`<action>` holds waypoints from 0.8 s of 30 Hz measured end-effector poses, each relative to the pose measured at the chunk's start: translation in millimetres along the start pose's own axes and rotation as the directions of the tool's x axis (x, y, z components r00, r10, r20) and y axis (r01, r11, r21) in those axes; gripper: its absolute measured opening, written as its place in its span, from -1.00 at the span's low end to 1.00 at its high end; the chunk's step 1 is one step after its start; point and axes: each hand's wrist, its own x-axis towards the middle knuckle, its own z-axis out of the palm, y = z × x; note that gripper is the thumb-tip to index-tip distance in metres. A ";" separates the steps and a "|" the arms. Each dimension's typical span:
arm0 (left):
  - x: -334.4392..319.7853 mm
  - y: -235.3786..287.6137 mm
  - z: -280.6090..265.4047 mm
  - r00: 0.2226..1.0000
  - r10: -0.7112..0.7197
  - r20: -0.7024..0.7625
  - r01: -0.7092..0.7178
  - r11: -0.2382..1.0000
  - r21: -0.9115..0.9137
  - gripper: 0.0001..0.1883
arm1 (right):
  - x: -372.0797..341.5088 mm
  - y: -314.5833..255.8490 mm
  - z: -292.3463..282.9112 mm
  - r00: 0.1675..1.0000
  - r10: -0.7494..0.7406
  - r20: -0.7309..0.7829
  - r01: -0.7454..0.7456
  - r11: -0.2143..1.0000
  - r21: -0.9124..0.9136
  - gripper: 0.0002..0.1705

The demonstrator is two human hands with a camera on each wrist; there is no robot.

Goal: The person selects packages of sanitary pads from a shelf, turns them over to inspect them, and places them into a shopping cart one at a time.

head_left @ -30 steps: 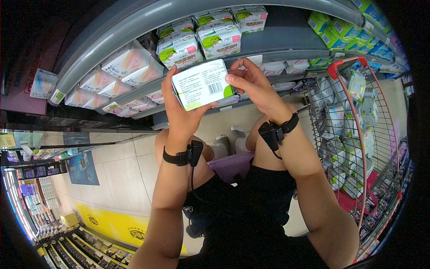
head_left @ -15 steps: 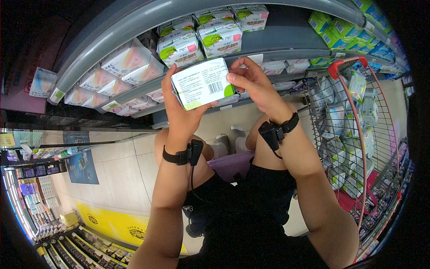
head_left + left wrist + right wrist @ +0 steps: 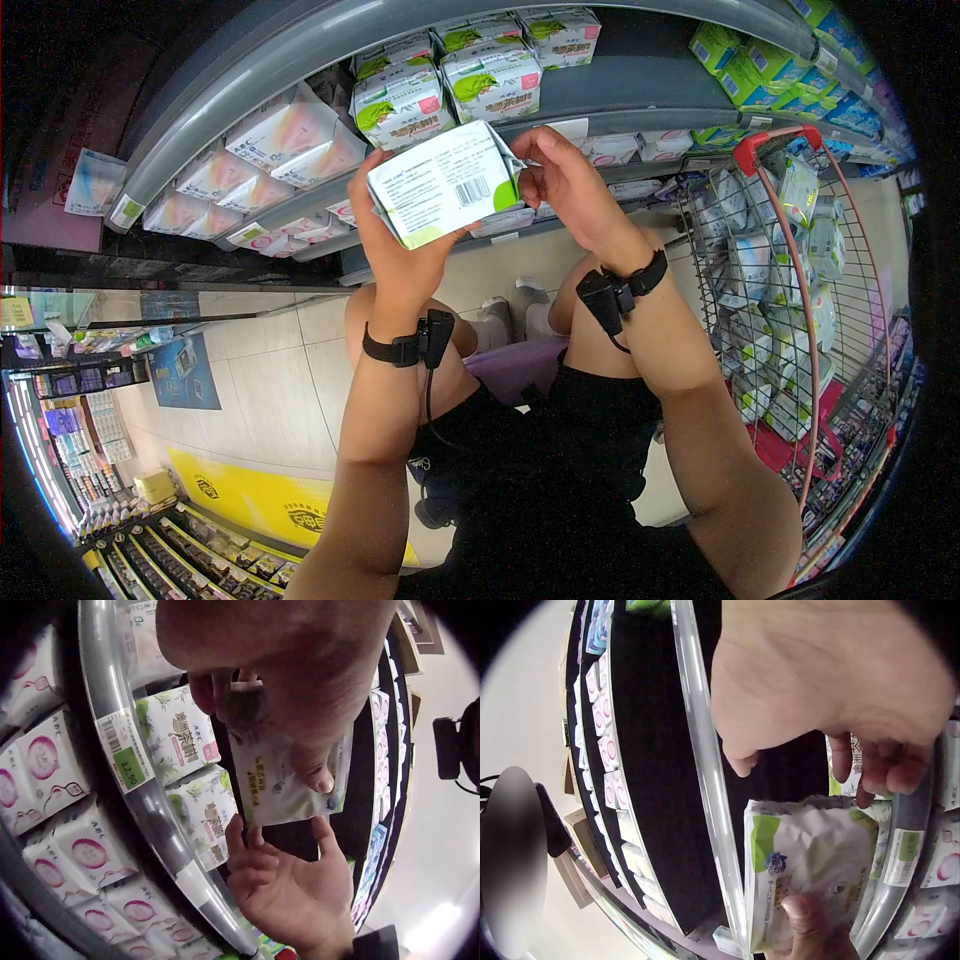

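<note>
Both forearms [image 3: 377, 405] stretched forward, left hand [image 3: 403, 255] gripping, right hand [image 3: 578, 200] beside it, fingers [image 3: 841, 760] loosely bent

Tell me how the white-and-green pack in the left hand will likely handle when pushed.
The pack will probably give a little when squeezed: its wrapper is wrinkled. Its flat, boxy sides should keep it from rolling.

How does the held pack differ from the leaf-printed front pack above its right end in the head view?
The held pack shows a barcode and fine print; the shelf pack shows larger lettering and a pink patch. The left hand grips the held pack; the shelf pack sits on the shelf. Both are white and green.
</note>
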 end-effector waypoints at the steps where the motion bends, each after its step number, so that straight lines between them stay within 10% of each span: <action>1: 0.3 0.8 -0.2 1.000 0.001 -0.010 -0.001 1.000 -0.007 0.19 | -0.2 -0.8 0.9 1.000 -0.006 -0.009 0.006 1.000 -0.018 -0.67; 24: 0.6 -3.7 -6.1 0.995 0.076 0.060 -0.088 0.969 0.230 0.20 | -1.2 2.1 3.5 0.999 -0.031 -0.011 0.027 0.970 -0.241 -0.58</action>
